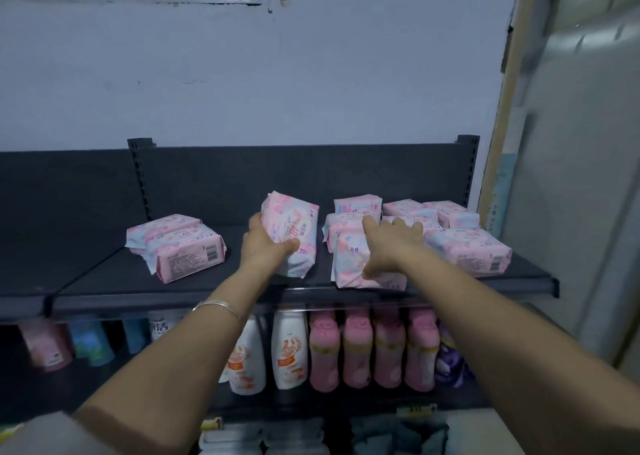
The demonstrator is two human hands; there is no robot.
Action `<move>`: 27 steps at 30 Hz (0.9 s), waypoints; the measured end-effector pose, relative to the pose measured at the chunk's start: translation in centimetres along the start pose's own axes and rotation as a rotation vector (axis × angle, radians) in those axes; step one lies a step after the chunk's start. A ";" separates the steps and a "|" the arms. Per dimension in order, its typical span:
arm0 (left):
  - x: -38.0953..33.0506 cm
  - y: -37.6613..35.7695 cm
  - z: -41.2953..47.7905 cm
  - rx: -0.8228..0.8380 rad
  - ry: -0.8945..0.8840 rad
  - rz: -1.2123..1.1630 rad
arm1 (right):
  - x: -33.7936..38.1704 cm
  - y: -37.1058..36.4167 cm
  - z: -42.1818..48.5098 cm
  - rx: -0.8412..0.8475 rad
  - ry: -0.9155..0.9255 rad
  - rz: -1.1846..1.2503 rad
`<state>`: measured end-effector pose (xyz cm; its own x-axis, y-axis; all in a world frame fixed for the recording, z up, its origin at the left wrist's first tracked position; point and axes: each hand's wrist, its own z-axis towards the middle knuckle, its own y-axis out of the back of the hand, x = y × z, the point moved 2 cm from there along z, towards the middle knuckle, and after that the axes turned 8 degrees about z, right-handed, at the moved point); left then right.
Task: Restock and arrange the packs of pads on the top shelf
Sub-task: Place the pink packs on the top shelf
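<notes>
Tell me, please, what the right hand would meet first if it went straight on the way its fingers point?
Probably the stacked packs right behind the front pack that the right hand rests on; its fingertips may already touch them, depth is unclear.

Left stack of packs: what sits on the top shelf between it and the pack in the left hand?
In the head view, only bare top shelf lies between the left stack and the held pack, which the left hand grips.

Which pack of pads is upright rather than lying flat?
The pack in the grip of the left hand, mid-shelf: tipped up on end, alone between the left pair and the right cluster.
</notes>
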<state>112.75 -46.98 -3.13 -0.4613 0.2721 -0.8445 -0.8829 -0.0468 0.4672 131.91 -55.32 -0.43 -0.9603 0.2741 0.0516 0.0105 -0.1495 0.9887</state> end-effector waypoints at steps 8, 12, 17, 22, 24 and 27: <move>0.3 4.7 -5.0 0.057 -0.179 -0.047 | 2.4 -1.7 -6.0 -0.298 -0.117 0.098; 1.4 3.5 -7.1 0.151 -0.228 0.042 | 2.6 -2.5 -9.6 -0.243 -0.187 0.105; 2.8 -1.4 -10.8 0.397 -0.299 0.104 | -0.3 -4.6 -13.7 -0.007 -0.315 0.105; 4.6 -6.8 -14.0 0.568 -0.238 0.171 | -4.3 -7.9 -16.8 0.123 -0.336 0.016; 5.1 -9.1 -14.9 0.621 -0.209 0.224 | -6.1 -9.9 -17.3 0.201 -0.318 0.019; 6.5 -13.2 -16.4 0.677 -0.199 0.292 | -9.3 -13.4 -18.2 0.290 -0.342 0.025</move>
<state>119.97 -60.38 -19.07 -0.5870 0.5102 -0.6286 -0.4515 0.4383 0.7772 135.60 -73.12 -16.75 -0.8119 0.5794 0.0714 0.1571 0.0991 0.9826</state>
